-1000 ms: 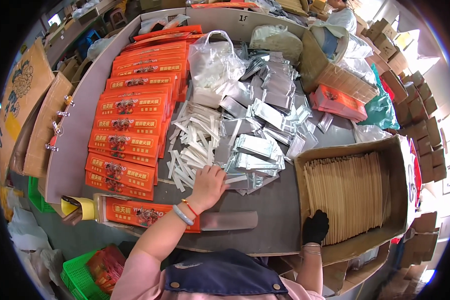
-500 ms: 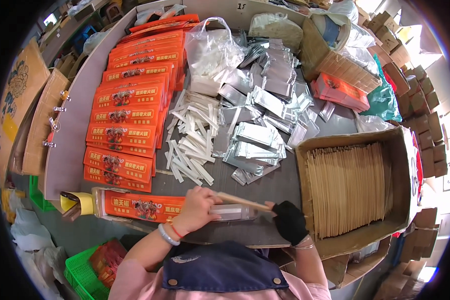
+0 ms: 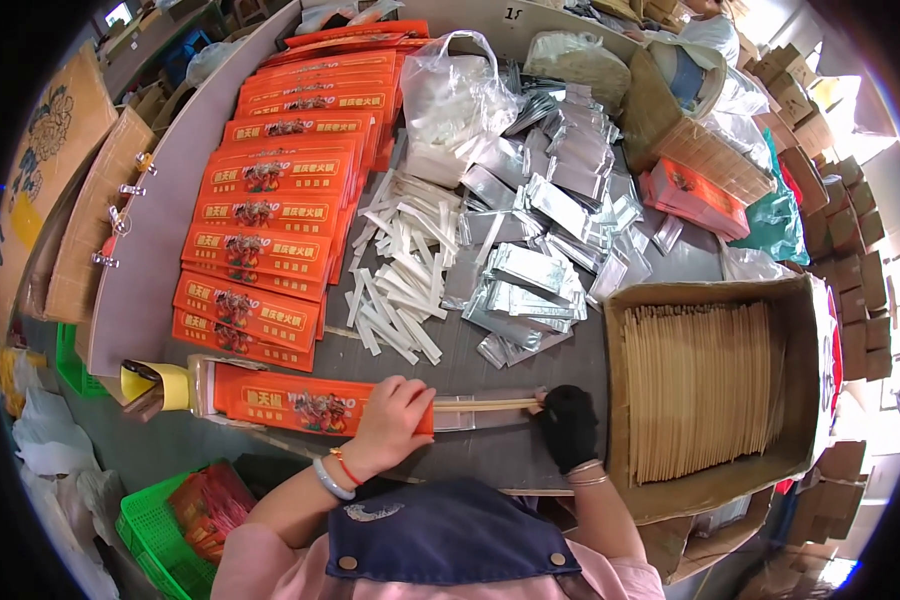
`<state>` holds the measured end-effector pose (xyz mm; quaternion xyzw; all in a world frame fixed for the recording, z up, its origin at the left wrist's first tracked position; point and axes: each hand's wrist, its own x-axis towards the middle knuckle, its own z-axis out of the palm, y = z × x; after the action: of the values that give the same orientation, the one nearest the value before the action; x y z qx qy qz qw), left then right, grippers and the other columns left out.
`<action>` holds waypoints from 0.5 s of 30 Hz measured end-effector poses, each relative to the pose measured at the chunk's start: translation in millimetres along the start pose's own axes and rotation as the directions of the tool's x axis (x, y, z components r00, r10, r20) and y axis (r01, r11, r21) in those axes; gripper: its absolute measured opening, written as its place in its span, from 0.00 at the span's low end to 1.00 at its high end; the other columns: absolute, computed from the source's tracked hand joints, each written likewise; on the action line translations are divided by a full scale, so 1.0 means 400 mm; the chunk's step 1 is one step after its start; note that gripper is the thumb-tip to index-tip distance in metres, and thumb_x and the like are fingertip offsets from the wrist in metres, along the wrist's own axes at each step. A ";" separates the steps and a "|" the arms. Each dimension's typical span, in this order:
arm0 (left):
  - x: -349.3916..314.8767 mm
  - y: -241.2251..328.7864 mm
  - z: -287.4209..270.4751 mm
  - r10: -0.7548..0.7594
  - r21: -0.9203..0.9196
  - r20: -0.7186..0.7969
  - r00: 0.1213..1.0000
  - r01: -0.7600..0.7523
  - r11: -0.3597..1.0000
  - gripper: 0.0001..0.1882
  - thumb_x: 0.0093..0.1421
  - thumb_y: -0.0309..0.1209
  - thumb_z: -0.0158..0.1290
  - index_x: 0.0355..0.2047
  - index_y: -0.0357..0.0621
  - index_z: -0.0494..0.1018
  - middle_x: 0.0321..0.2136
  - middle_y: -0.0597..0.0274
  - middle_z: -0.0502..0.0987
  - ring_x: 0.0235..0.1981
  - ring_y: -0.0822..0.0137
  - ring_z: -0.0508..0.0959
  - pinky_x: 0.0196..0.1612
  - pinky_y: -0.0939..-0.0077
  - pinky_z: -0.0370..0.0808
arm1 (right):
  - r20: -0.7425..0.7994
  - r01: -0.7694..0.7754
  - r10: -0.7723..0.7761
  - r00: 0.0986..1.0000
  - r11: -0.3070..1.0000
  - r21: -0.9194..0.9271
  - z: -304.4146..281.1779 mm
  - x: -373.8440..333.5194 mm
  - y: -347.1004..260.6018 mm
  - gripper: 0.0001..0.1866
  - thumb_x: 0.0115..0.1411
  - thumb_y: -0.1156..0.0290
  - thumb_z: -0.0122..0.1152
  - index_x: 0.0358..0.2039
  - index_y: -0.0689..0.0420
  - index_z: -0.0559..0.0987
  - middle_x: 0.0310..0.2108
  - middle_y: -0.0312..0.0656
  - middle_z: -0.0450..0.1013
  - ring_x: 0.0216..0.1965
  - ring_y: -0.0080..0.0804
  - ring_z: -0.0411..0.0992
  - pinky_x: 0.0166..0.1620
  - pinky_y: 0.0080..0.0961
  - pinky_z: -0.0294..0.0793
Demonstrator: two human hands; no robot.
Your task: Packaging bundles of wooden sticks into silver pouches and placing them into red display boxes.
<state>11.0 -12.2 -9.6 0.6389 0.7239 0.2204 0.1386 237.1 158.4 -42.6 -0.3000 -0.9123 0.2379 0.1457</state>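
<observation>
Red printed paper sleeves [image 3: 305, 403] lie in a low stack along the table's front edge. Over their right end rests my left hand [image 3: 392, 418], its fingers curled onto the top sleeve. A pair of pale wooden chopsticks [image 3: 495, 405] stretches level between my two hands, the left ends at the sleeve's mouth. My right hand [image 3: 568, 430], in a black fingerless glove, pinches their right end. Whether the left tips are inside the sleeve is hidden by my left hand. Beneath the chopsticks is a clear plastic strip [image 3: 457, 420].
Rows of red sleeves [image 3: 260, 215] fill the left. Beyond my hands lie white paper strips [image 3: 400, 290] and silvery flat packets [image 3: 530, 270]. At right stands a cardboard box [image 3: 620, 400] of upright-packed chopsticks [image 3: 700, 390]. A yellow roll-like holder [image 3: 175, 387] sits at the left edge.
The chopsticks have gone from slanted above the sleeve to level at its right end. My right hand has lowered slightly; my left hand has shifted onto the sleeve's end.
</observation>
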 end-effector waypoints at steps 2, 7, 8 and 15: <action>0.018 0.018 0.028 0.007 -0.042 -0.010 1.000 -0.008 0.999 0.37 0.34 0.35 0.72 0.48 0.39 0.74 0.45 0.58 0.73 0.47 0.54 0.70 0.52 0.60 0.69 | -0.046 -0.169 0.181 0.982 0.966 0.195 0.053 -0.013 -0.037 0.12 0.49 0.74 0.69 0.35 0.59 0.80 0.32 0.45 0.75 0.34 0.40 0.76 0.39 0.33 0.74; 0.049 0.015 0.006 0.047 -0.099 0.047 0.998 -0.043 0.994 0.39 0.34 0.31 0.70 0.52 0.42 0.72 0.45 0.57 0.72 0.48 0.54 0.70 0.51 0.60 0.69 | 0.078 -0.095 0.060 0.995 0.764 0.638 0.072 0.024 -0.178 0.29 0.45 0.69 0.74 0.48 0.55 0.72 0.47 0.44 0.69 0.45 0.42 0.71 0.48 0.34 0.70; 0.053 0.011 -0.002 0.111 0.006 0.112 0.988 -0.112 0.994 0.35 0.37 0.30 0.68 0.51 0.47 0.72 0.43 0.57 0.72 0.47 0.54 0.70 0.50 0.60 0.69 | 0.076 -0.087 0.050 0.996 0.764 0.639 0.054 0.031 -0.159 0.29 0.45 0.69 0.74 0.48 0.55 0.72 0.47 0.44 0.69 0.45 0.42 0.71 0.48 0.34 0.70; 0.128 -0.027 -0.173 0.282 0.002 0.335 0.899 -0.301 0.954 0.15 0.40 0.26 0.62 0.32 0.48 0.75 0.37 0.57 0.71 0.41 0.54 0.72 0.44 0.60 0.70 | 0.138 0.087 -0.067 0.988 0.986 -0.145 -0.086 0.046 -0.130 0.35 0.34 0.54 0.79 0.44 0.52 0.76 0.38 0.41 0.73 0.43 0.42 0.72 0.48 0.39 0.66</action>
<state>-39.1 27.5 49.0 0.7713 0.5922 0.1087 0.2062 211.9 144.8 15.7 -0.2583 -0.9461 0.1819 0.0707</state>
